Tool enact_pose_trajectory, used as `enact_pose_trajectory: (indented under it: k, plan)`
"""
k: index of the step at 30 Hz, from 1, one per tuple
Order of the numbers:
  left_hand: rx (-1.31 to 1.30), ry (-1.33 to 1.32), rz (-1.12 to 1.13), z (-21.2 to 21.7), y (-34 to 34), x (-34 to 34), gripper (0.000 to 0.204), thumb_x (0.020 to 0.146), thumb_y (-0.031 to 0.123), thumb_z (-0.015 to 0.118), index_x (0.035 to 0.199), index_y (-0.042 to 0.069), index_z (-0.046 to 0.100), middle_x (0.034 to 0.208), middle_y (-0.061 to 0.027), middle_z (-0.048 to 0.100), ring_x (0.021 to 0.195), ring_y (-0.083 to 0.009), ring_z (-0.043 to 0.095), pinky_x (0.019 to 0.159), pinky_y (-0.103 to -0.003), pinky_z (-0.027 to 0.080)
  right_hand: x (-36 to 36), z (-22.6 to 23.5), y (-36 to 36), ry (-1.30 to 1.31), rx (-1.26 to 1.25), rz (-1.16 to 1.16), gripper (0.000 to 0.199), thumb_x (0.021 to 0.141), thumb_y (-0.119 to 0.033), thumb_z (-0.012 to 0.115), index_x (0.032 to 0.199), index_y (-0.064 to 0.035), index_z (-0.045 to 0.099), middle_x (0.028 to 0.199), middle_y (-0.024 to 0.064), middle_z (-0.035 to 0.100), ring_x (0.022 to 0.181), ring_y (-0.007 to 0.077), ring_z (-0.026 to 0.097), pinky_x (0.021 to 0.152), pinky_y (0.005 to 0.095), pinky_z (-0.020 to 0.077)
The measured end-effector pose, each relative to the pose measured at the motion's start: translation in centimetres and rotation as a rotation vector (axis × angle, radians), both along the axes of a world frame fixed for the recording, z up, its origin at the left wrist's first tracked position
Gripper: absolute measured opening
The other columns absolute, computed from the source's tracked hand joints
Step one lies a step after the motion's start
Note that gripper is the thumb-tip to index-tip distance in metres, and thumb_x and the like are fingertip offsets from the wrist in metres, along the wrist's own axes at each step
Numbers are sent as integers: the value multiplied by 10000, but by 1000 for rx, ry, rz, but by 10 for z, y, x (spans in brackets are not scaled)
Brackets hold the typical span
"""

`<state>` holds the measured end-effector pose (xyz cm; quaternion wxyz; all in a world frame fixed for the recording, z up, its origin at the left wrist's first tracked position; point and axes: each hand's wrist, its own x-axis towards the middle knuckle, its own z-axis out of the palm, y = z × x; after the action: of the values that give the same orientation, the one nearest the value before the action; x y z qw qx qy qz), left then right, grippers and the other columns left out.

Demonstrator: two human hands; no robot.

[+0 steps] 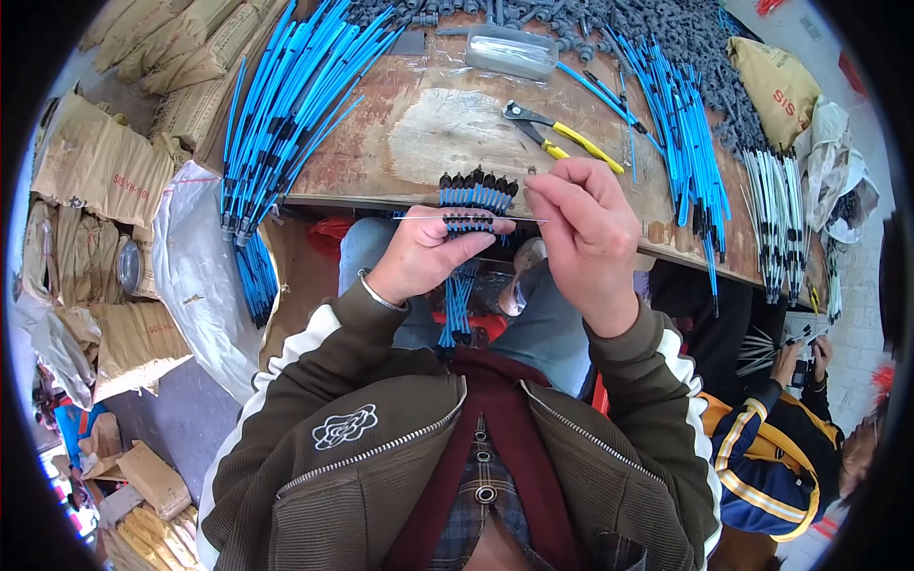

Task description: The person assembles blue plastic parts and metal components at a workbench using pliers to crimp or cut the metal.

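Observation:
In front of my chest, my left hand point(424, 249) is closed round a bundle of thin blue rods with black joints point(476, 198), which resemble umbrella ribs. The joints line up in a row above and beside the thumb, and the rods' lower ends hang below the hand. A thin straight metal wire point(526, 221) runs crosswise through the row and sticks out on both sides. Just right of it, my right hand point(592, 224) has thumb and forefinger pinched close together, near the wire's right end. Whatever the pinch holds is too small to make out.
Yellow-handled pliers point(571, 141) and a clear plastic box point(512, 52) lie on the worn wooden table point(381, 143). Bundles of blue rods point(295, 105) flank them, with grey parts point(657, 38) heaped behind. Brown sacks point(105, 181) stand left; another person point(771, 457) works at right.

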<state>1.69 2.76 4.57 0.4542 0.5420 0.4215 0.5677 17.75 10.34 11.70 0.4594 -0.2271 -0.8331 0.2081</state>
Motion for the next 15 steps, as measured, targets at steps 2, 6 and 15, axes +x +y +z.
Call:
enact_pose_trajectory:
  k: [2, 6, 15]
  plan:
    - [-7, -35, 6, 0, 0, 0, 204, 820, 21, 596, 1017, 6, 646, 964, -70, 668, 909, -140, 613, 819, -273, 471, -1, -2, 0, 13, 6, -2, 151, 728, 51, 653, 870, 2, 641, 816, 79, 552, 685, 172, 557, 586, 248, 447]
    - [-17, -48, 18, 1, -2, 1, 204, 817, 18, 598, 1015, 9, 647, 962, -67, 667, 903, -136, 611, 817, -271, 468, -2, -4, -3, 6, 46, -21, 166, 726, 53, 654, 882, -2, 637, 808, 80, 549, 675, 177, 557, 576, 252, 451]
    - [-74, 2, 52, 6, -4, 3, 202, 814, 6, 591, 1008, 12, 650, 945, -66, 664, 893, -135, 608, 807, -265, 467, -4, -5, -10, -63, 164, -107, 236, 683, 78, 662, 903, -3, 629, 823, 90, 542, 662, 191, 561, 549, 262, 458]
